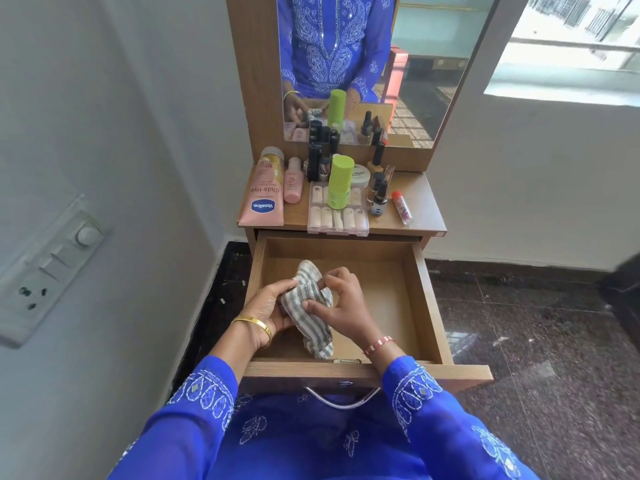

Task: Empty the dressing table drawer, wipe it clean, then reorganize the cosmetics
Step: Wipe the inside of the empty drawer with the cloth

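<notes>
The wooden drawer [412, 271] is pulled out, and its bare bottom holds nothing but what my hands carry. Over its left half both hands hold a grey-and-white striped cloth [311, 299], bunched up. My left hand [268, 306] cups it from the left and below. My right hand [341, 296] pinches its upper right edge. On the dressing table top [419, 206] stand the cosmetics: a pink Vaseline tube [262, 195], a small pink bottle [293, 181], a green-capped bottle [339, 183], a clear case of pink sticks [337, 216], several dark nail polish bottles [378, 199] and a red-capped tube [402, 207].
A mirror [363, 64] stands behind the cosmetics. A switch panel [52, 265] is on the wall at left. Dark polished floor [536, 323] lies to the right. The drawer's metal handle [341, 398] is close to my body.
</notes>
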Demonstrator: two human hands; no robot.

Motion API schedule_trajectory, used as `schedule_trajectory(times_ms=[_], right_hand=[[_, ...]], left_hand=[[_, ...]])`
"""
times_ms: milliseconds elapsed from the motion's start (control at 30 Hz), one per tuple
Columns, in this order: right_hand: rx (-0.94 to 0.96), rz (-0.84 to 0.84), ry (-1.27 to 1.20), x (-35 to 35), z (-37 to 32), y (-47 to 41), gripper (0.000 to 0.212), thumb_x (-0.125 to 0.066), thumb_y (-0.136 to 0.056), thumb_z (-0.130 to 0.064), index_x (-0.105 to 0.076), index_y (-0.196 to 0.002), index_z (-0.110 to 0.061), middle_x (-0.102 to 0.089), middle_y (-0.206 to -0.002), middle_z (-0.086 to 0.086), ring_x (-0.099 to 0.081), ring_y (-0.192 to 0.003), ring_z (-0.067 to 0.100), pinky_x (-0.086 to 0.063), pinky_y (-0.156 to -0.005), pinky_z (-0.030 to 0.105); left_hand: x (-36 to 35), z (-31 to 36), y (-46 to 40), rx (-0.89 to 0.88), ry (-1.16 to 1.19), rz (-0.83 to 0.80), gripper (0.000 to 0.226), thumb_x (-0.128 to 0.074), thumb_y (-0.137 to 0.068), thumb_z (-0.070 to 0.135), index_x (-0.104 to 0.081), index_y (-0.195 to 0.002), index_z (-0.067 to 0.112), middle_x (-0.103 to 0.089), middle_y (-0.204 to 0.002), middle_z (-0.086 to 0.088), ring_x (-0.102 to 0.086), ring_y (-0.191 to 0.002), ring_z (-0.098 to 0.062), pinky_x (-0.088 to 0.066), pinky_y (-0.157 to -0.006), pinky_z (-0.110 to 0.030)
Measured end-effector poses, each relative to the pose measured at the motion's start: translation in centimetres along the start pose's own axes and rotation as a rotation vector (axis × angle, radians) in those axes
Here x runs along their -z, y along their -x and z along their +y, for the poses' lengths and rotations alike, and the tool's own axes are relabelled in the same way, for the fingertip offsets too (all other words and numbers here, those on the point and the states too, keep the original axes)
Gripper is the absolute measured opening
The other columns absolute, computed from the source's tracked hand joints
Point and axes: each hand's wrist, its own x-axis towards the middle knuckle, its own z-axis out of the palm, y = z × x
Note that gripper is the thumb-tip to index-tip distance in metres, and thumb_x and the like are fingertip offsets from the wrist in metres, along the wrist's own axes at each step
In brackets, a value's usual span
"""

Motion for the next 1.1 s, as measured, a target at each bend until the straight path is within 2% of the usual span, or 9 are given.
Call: schedule_trajectory(times_ms=[167,333,467,600,700,767,867,1000,1100], right_hand=[[-0.055,-0.079,-0.298,0.0,-0.5,0.5,0.02,-0.065,-0.077,-0.024,-0.046,-0.074,-0.023,-0.051,-0.076,-0.001,-0.047,-0.075,0.015,-0.044,-0.071,0.039],[-0.059,-0.066,-0.547,0.2,-1.0,0.6,0.015,-0.06,-0.083,-0.015,-0.045,-0.081,-0.011,-0.052,-0.082,0.013,-0.05,-0.077,0.024,-0.045,-0.068,0.043],[-0.038,0.04,-0.538,0.4,-1.0,0.4,0.018,-0.057,-0.089,-0.005,-0.051,-0.08,-0.02,-0.061,-0.081,0.009,-0.057,-0.077,0.024,-0.05,-0.07,0.042],[-0.015,0.136,-0.381,0.4,-0.7,0.0,0.017,-0.064,-0.085,-0.01,-0.054,-0.078,-0.021,-0.057,-0.072,-0.007,-0.05,-0.066,0.005,-0.044,-0.065,0.025],[0.004,0.169,-0.288,0.3,-0.3,-0.1,0.011,-0.066,-0.083,-0.011,-0.056,-0.087,-0.01,-0.058,-0.08,0.002,-0.051,-0.072,0.012,-0.044,-0.069,0.03],[-0.009,0.19,-0.27,0.2,-0.2,-0.2,0.015,-0.067,-0.081,-0.01,-0.055,-0.09,-0.011,-0.059,-0.083,0.002,-0.052,-0.075,0.014,-0.046,-0.072,0.032],[-0.057,0.193,-0.328,0.2,-0.4,-0.2,0.022,-0.068,-0.081,-0.01,-0.049,-0.089,-0.017,-0.053,-0.075,-0.005,-0.048,-0.068,0.008,-0.044,-0.068,0.027],[-0.135,0.138,-0.446,0.4,-0.6,-0.1,0.024,-0.072,-0.079,-0.02,-0.048,-0.085,-0.02,-0.059,-0.081,0.008,-0.054,-0.071,0.018,-0.047,-0.063,0.033],[-0.298,-0.086,-0.561,1.2,-0.6,-0.1,0.032,-0.077,-0.074,-0.024,-0.052,-0.092,-0.013,-0.068,-0.098,0.016,-0.067,-0.081,0.029,-0.055,-0.071,0.038]], left_hand=[[0.3,-0.1,-0.4,-0.098,-0.061,0.135,0.012,-0.058,-0.085,0.017,-0.063,-0.091,0.007,-0.064,-0.078,-0.008,-0.061,-0.072,-0.019,-0.053,-0.068,-0.032],[0.1,-0.1,-0.5,-0.349,-0.263,0.304,0.027,-0.055,-0.084,0.016,-0.05,-0.058,0.016,-0.052,-0.065,-0.002,-0.047,-0.068,-0.017,-0.037,-0.067,-0.029],[0.2,-0.1,-0.7,-0.32,-0.245,0.236,0.038,-0.043,-0.085,0.015,-0.048,-0.047,0.022,-0.051,-0.06,0.0,-0.05,-0.065,-0.021,-0.041,-0.064,-0.032],[-0.4,-0.2,-0.2,-0.294,-0.192,0.076,0.031,-0.044,-0.092,0.018,-0.049,-0.062,0.021,-0.06,-0.058,0.003,-0.057,-0.061,-0.018,-0.047,-0.062,-0.03],[-0.6,-0.4,0.0,-0.297,-0.183,-0.038,0.009,-0.057,-0.087,0.02,-0.05,-0.083,0.018,-0.063,-0.077,-0.001,-0.061,-0.067,-0.014,-0.053,-0.063,-0.027],[-0.7,-0.6,-0.1,-0.303,-0.2,-0.065,0.017,-0.062,-0.082,0.009,-0.05,-0.093,0.015,-0.063,-0.086,-0.004,-0.062,-0.074,-0.016,-0.055,-0.062,-0.024],[-0.8,-0.7,-0.2,-0.292,-0.21,-0.036,0.02,-0.063,-0.082,0.004,-0.055,-0.098,0.013,-0.064,-0.09,-0.006,-0.063,-0.08,-0.018,-0.056,-0.065,-0.024],[-0.4,-0.5,-0.5,-0.301,-0.188,0.109,0.009,-0.063,-0.084,0.014,-0.061,-0.093,0.017,-0.065,-0.093,-0.008,-0.063,-0.084,-0.02,-0.054,-0.075,-0.033],[-0.1,-0.2,-0.6,-0.349,-0.075,0.228,0.003,-0.062,-0.085,0.016,-0.063,-0.088,0.016,-0.065,-0.09,-0.007,-0.062,-0.084,-0.021,-0.052,-0.079,-0.036]])
